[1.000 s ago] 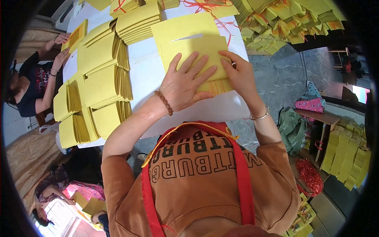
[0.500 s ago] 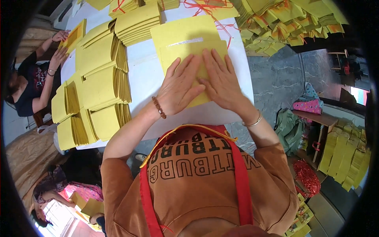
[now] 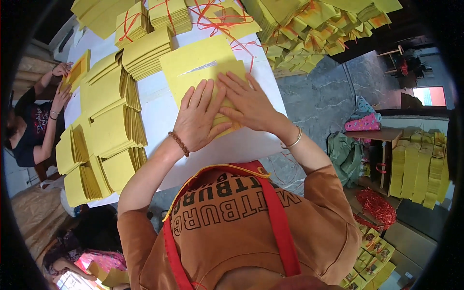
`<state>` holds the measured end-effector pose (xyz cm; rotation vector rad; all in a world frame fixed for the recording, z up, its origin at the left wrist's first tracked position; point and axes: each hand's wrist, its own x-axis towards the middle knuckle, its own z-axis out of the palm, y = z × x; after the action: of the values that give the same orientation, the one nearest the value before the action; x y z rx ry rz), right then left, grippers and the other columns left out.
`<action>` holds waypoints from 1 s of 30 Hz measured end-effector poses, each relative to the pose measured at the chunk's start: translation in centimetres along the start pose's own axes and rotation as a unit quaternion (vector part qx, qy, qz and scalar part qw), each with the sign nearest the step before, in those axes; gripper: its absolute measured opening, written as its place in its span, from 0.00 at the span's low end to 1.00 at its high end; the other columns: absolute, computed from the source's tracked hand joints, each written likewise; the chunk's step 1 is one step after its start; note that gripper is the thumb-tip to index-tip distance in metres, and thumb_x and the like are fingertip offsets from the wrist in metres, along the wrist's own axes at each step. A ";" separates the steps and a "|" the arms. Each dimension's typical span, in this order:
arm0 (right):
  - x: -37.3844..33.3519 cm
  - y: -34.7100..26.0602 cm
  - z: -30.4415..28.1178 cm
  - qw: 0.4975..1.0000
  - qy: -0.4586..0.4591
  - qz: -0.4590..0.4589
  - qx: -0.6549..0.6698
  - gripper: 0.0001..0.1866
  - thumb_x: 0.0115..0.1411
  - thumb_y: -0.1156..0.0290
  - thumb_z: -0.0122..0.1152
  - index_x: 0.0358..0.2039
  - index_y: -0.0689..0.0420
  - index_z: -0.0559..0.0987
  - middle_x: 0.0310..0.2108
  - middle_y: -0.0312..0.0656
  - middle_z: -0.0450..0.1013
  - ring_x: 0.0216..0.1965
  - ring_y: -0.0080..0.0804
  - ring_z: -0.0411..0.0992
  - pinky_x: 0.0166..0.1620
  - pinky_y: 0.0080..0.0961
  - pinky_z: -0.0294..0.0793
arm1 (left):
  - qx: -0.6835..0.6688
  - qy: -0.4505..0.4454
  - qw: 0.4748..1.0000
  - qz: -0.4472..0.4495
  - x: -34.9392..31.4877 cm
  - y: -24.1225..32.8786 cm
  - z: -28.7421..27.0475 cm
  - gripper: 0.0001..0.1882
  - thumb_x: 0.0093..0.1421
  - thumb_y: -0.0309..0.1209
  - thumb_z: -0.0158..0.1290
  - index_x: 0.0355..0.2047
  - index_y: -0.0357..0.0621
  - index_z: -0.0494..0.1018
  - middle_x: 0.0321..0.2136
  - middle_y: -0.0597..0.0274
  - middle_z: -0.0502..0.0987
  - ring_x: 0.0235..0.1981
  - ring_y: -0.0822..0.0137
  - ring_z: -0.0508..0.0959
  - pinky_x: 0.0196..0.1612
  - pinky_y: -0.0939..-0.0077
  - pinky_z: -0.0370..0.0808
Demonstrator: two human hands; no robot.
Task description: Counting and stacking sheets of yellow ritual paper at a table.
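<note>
Both my hands lie flat on a yellow paper sheet [image 3: 193, 55] at the table's near right part. My left hand [image 3: 200, 116] is open, palm down, fingers stretched away from me. Beside it, my right hand [image 3: 251, 104] is also open and pressed down, slanting leftward, its thumb near the left hand's fingers. A shiny silvery strip [image 3: 197, 68] crosses the sheet just beyond my fingertips. Another yellow layer shows at the right, past my right fingers. My palms hide most of the near part, so how the layers meet there is unclear.
Stacks of folded yellow paper [image 3: 113, 125] fill the left of the white table [image 3: 157, 104]. Beyond are bundles tied with red string [image 3: 130, 26] and loose red string [image 3: 220, 17]. A large yellow pile [image 3: 309, 29] stands far right. Another person's hands [image 3: 60, 82] hold a yellow piece at left.
The whole view has shifted and turned slightly. My hands stay flat but have drawn nearer to me on the paper, and more of the silvery strip shows.
</note>
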<state>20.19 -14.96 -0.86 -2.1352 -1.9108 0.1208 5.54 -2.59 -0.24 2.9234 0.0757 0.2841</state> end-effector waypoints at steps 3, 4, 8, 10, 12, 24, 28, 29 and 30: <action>-0.6 1.5 -0.4 0.998 0.011 0.065 -0.019 0.36 0.58 0.47 0.44 0.61 0.56 0.53 0.63 0.43 0.45 0.65 0.38 0.41 0.63 0.46 0.35 | 0.011 -0.021 1.000 0.005 0.3 0.2 -0.2 0.35 0.56 0.52 0.44 0.58 0.43 0.55 0.58 0.42 0.52 0.61 0.49 0.50 0.61 0.57 0.46; -0.8 1.9 -0.3 0.997 0.019 0.076 0.005 0.38 0.57 0.46 0.44 0.61 0.56 0.52 0.64 0.43 0.44 0.65 0.38 0.40 0.63 0.46 0.34 | 0.015 -0.020 1.000 0.003 0.5 0.3 -0.2 0.34 0.56 0.51 0.45 0.58 0.45 0.55 0.58 0.42 0.52 0.61 0.49 0.50 0.61 0.57 0.46; -0.9 2.1 -0.3 0.994 0.027 0.097 0.049 0.39 0.57 0.46 0.43 0.62 0.56 0.50 0.64 0.43 0.43 0.65 0.38 0.39 0.63 0.46 0.33 | 0.033 0.004 0.999 0.017 0.8 -0.2 0.2 0.30 0.56 0.47 0.47 0.57 0.48 0.59 0.57 0.42 0.54 0.60 0.50 0.52 0.60 0.57 0.48; -0.7 2.3 0.1 0.994 0.020 0.093 0.059 0.37 0.58 0.48 0.42 0.62 0.56 0.49 0.64 0.43 0.42 0.65 0.38 0.38 0.63 0.46 0.33 | 0.024 -0.002 0.999 0.023 0.8 -0.5 -0.3 0.30 0.55 0.44 0.49 0.56 0.46 0.60 0.56 0.41 0.55 0.59 0.49 0.53 0.58 0.57 0.51; -0.4 2.5 0.5 0.995 0.007 0.071 0.071 0.36 0.59 0.49 0.42 0.62 0.56 0.49 0.64 0.44 0.41 0.65 0.37 0.38 0.63 0.46 0.33 | 0.018 -0.005 1.000 0.012 0.8 -0.8 -0.4 0.29 0.54 0.40 0.50 0.56 0.45 0.60 0.56 0.40 0.55 0.58 0.48 0.55 0.57 0.56 0.55; -0.2 3.3 -2.0 0.986 0.008 0.044 0.161 0.30 0.64 0.53 0.28 0.60 0.60 0.55 0.63 0.46 0.46 0.65 0.39 0.39 0.63 0.34 0.35 | 0.173 0.096 0.977 -0.077 2.9 3.1 2.0 0.09 0.43 0.35 0.50 0.23 0.43 0.70 0.16 0.60 0.68 0.20 0.61 0.70 0.21 0.67 0.63; 0.5 -3.0 -5.5 0.978 0.154 -0.071 0.121 0.31 0.63 0.50 0.32 0.59 0.58 0.58 0.63 0.47 0.46 0.64 0.46 0.39 0.63 0.41 0.35 | 0.130 0.370 0.916 -0.090 -2.6 1.9 -2.5 0.11 0.47 0.32 0.48 0.31 0.44 0.72 0.22 0.60 0.71 0.25 0.67 0.72 0.27 0.74 0.66; 0.3 -4.8 -5.3 0.978 0.155 -0.067 0.120 0.31 0.63 0.50 0.32 0.59 0.58 0.58 0.63 0.47 0.46 0.64 0.46 0.39 0.63 0.41 0.35 | 0.147 0.348 0.921 -0.096 -5.4 1.7 -4.3 0.13 0.48 0.32 0.47 0.35 0.46 0.71 0.25 0.60 0.72 0.28 0.67 0.73 0.30 0.73 0.68; 0.2 -6.6 -4.9 0.968 0.183 -0.111 0.131 0.30 0.61 0.52 0.38 0.58 0.57 0.59 0.63 0.47 0.47 0.64 0.46 0.39 0.63 0.42 0.35 | 0.164 0.328 0.925 -0.099 -8.3 0.9 -5.5 0.16 0.49 0.32 0.47 0.40 0.47 0.71 0.28 0.60 0.72 0.31 0.66 0.74 0.34 0.71 0.69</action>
<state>15.04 -14.83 5.52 -1.6295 -1.7845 -0.0603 -3.68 -2.95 3.72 2.9489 0.5624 1.3112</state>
